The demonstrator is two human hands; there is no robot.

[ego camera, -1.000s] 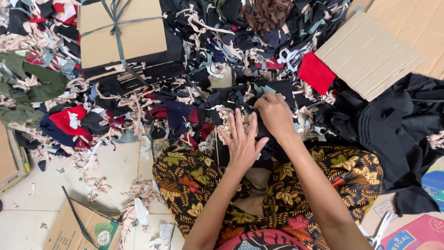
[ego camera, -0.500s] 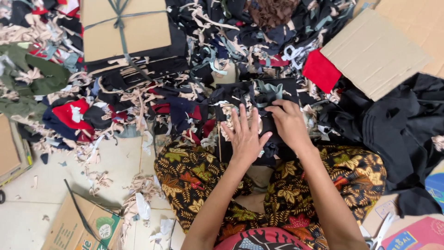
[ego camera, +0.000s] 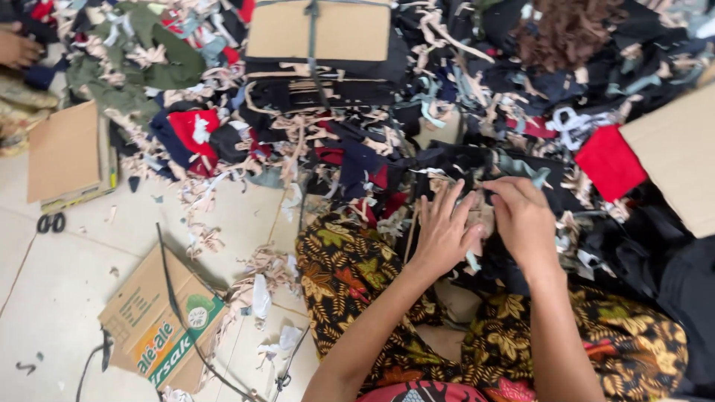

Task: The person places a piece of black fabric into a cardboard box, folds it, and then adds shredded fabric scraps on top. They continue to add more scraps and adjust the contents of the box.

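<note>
**Both hands on the dark fabric in your lap**

Your left hand [ego camera: 445,231] lies flat with fingers spread on a dark cloth piece [ego camera: 477,167] at the near edge of the scrap heap, just above your knees. Your right hand [ego camera: 523,217] is beside it, fingers curled and pinched together on the same cloth along with a pale strip; exactly what is clamped is hard to tell.

How far along: a tied bundle [ego camera: 320,59] of dark pieces capped with cardboard sits at the far edge of the heap, seemingly finished. The heap [ego camera: 223,141] of mixed scraps, red, green, black and beige trimmings, looks largely unsorted, so I judge much is left.

You sit on a pale tiled floor [ego camera: 45,298]. A printed carton [ego camera: 153,335] lies flat by your left knee, a cardboard sheet [ego camera: 63,149] further left, another [ego camera: 674,160] at the right edge. Someone else's hand [ego camera: 16,46] shows at the top left corner.
</note>
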